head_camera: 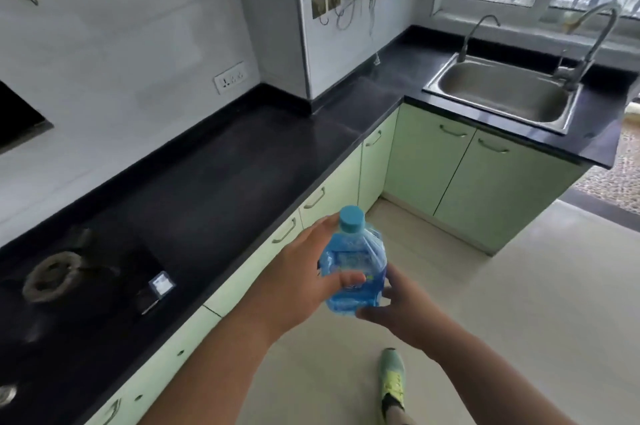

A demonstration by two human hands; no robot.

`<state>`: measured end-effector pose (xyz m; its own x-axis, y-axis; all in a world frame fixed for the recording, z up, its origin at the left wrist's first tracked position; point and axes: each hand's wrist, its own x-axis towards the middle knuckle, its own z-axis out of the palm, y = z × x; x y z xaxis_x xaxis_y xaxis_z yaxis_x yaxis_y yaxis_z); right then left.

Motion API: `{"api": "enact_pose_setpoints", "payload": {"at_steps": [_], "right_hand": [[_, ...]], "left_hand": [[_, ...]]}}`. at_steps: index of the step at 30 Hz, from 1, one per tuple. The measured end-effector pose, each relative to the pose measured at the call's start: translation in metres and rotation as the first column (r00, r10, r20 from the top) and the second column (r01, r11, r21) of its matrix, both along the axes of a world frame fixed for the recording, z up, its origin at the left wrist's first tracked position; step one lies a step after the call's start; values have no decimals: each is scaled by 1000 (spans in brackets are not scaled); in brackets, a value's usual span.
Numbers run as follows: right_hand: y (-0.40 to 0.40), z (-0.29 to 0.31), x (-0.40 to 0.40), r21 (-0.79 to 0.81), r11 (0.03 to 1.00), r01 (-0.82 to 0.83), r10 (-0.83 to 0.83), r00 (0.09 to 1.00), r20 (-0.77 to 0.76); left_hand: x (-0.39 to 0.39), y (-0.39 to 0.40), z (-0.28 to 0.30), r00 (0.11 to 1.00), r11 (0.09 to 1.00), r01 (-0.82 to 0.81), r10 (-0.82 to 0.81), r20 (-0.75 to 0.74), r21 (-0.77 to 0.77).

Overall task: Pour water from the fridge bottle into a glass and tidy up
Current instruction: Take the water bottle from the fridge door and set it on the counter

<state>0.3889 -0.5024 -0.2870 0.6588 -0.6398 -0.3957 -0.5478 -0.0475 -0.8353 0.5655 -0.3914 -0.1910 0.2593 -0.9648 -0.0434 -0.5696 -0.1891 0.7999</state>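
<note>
Two bare hands on one blue translucent plastic water bottle [353,268] with light-blue screw cap, held upright, above the pale floor, just beside the black stone table [214,175]. Left hand [304,282] reaching forward, grip clamped round the bottle's left side, thumb across its front. Right hand [401,306] lower, fingers curled under the bottle's base. Both forearms outstretched.

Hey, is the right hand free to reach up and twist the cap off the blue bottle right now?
Probably not right away. The right hand grips the base of the blue bottle, and the left hand holds its side. The cap is uncovered, so it should be reachable once the right hand lets go.
</note>
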Motion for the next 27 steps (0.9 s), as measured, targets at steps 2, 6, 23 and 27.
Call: {"api": "enact_pose_setpoints", "payload": {"at_steps": [2,6,23,27], "right_hand": [[-34,-1,6,1,1000,-6,6,1000,-2],[-106,-1,19,0,1000,-17,17,1000,-6],[-275,8,197,-127,966,-225,209,969,-128],[-297,18,247,-121,961,-247,233,965,-118]], "left_hand": [[3,-34,0,1000,1000,0,0,-1,6],[13,-101,-4,999,999,-38,38,-5,-8],[166,-235,-28,965,967,-251,246,-92,-47],[215,-255,-24,965,963,-261,259,-40,-66]]}}
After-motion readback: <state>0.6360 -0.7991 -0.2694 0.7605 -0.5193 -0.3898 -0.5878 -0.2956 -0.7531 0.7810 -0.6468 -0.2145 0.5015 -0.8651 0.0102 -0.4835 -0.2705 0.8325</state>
